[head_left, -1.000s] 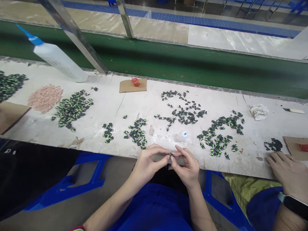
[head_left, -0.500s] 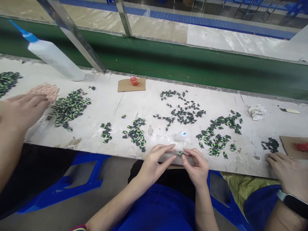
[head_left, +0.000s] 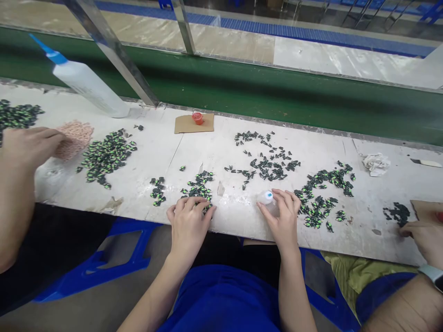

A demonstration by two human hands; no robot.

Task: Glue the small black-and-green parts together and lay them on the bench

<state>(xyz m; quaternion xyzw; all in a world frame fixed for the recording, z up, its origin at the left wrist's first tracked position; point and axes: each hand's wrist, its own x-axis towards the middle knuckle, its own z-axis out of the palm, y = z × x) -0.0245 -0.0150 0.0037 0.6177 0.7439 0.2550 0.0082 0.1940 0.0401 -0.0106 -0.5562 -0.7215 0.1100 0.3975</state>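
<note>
Beside green panel (head_left: pixel 242 87), pieces (head_left: pixel 196 188) on tabletop (head_left: pixel 235 214)

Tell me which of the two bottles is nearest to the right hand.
The small bottle, with the right hand at it. The large bottle, with its long blue nozzle, is far to the left, near the metal post.

Crumpled matt paper wad (head_left: pixel 376 164), smooth translucent plastic bottle (head_left: pixel 92 88)
</note>
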